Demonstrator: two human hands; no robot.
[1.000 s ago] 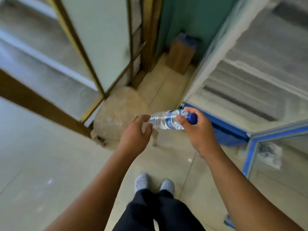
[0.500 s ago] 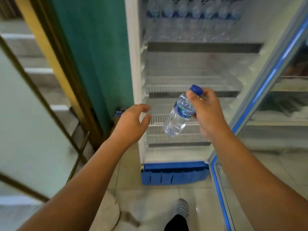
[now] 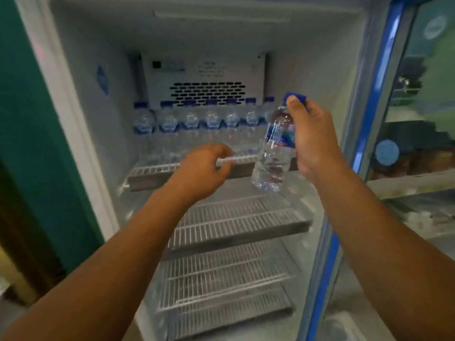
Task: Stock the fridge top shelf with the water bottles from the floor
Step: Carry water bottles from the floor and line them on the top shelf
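A clear water bottle (image 3: 273, 153) with a blue cap and blue label hangs nearly upright in my right hand (image 3: 311, 134), which grips it by the neck and cap. It sits in front of the right end of the top shelf (image 3: 152, 172), a white wire rack. A row of several matching bottles (image 3: 189, 121) stands along the back of that shelf. My left hand (image 3: 204, 168) hovers at the shelf's front edge, fingers loosely curled, holding nothing.
The fridge's glass door (image 3: 384, 99) with a blue frame stands open at the right. Two bare wire shelves (image 3: 236, 220) lie below the top one. A green wall (image 3: 27, 119) borders the fridge on the left.
My view has risen from the floor to the fridge's top shelf. My right hand has lifted the bottle upright toward the shelf. My left hand has reached forward to the shelf's edge.
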